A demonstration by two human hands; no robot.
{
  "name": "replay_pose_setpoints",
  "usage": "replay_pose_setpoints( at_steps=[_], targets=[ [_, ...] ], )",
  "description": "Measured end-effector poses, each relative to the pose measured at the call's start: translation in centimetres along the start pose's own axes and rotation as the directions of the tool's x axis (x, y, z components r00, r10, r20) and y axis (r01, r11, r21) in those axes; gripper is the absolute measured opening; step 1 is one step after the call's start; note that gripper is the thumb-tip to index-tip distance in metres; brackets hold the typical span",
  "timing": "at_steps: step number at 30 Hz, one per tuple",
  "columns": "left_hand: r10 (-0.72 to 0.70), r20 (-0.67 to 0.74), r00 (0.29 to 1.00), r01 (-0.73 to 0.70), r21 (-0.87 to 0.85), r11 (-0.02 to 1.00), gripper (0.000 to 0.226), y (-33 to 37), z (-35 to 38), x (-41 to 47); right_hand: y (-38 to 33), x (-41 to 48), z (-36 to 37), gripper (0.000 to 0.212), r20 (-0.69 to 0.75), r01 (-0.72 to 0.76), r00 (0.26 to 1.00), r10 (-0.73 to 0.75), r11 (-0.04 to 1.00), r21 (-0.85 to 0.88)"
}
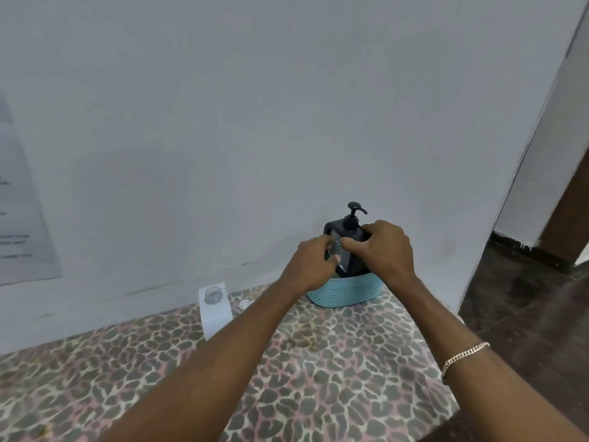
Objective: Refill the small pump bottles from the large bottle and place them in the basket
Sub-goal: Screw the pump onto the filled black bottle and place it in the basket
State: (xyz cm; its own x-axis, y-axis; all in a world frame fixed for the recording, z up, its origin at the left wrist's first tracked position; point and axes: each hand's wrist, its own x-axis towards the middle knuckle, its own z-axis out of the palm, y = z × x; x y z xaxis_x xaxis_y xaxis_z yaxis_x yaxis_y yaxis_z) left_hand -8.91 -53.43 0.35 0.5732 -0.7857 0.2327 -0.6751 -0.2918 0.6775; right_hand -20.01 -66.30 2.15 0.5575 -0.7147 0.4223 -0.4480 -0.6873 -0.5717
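Hands both on the black pump bottle [350, 231], which stands upright inside the light blue basket [347, 294]. Pump head [353, 206] is on and its nozzle points right.

Left hand [314, 260]: comes in from the near left, fingers curled against the bottle's left front face, thumb tucked low on the same face. Right hand [387, 247]: wraps the right shoulder of the bottle, fingers bent over the top edge, thumb laid across the front towards the left hand. Fingertips of the two hands nearly meet on a greyish patch on the bottle's front; can't tell if that's a label or a separate item.

Basket sits at the far edge of the table [318, 371], against the wall [255, 122]. Table has a leopard-print cover. Only this one bottle is clearly visible in the basket; hands hide the rest of the inside.

Large white bottle [216, 314] is on the table well left of the basket, near the wall, mouth open and facing up. Small white cap [244, 304] lies just to its right, between it and the left forearm.

Other: chain bracelet [463, 357] on the right wrist. Paper sheet [22, 218] on the wall at far left, print too blurred to read. Dark floor [526, 314] past the table's right edge.
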Motion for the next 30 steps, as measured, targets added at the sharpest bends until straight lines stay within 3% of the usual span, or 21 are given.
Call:
replay_pose_setpoints(
  at_steps=[5, 12, 19, 26, 30],
  targets=[
    [-0.039, 0.17, 0.985, 0.026, 0.083, 0.996, 0.035, -0.8, 1.4, 1.1, 0.9, -0.3, 2.2, 0.044, -0.001, -0.065, 0.998, 0.065, 0.997, -0.039],
    [-0.131, 0.322, 0.938, 0.082, 0.161, 0.984, 0.045, -1.4, 2.3, 2.4, 2.2, -0.4, 4.4, 0.044, -0.019, -0.062, 0.998, 0.061, 0.995, -0.073],
    [-0.218, 0.343, 0.914, 0.15, 0.213, 0.965, 0.043, -1.5, 3.0, 3.2, 3.1, -0.7, 6.1, 0.046, -0.031, -0.035, 0.999, 0.031, 0.99, -0.134],
    [-0.297, 0.392, 0.871, 0.178, 0.311, 0.933, 0.057, -0.7, 3.2, 3.8, 2.9, -1.3, 7.2, 0.045, -0.037, -0.036, 0.999, 0.032, 0.99, -0.135],
    [-0.302, 0.416, 0.858, 0.167, 0.329, 0.929, 0.048, -0.1, 3.0, 3.8, 2.6, -1.5, 7.3, 0.046, -0.041, -0.052, 0.998, 0.047, 0.991, -0.12]
  ],
)
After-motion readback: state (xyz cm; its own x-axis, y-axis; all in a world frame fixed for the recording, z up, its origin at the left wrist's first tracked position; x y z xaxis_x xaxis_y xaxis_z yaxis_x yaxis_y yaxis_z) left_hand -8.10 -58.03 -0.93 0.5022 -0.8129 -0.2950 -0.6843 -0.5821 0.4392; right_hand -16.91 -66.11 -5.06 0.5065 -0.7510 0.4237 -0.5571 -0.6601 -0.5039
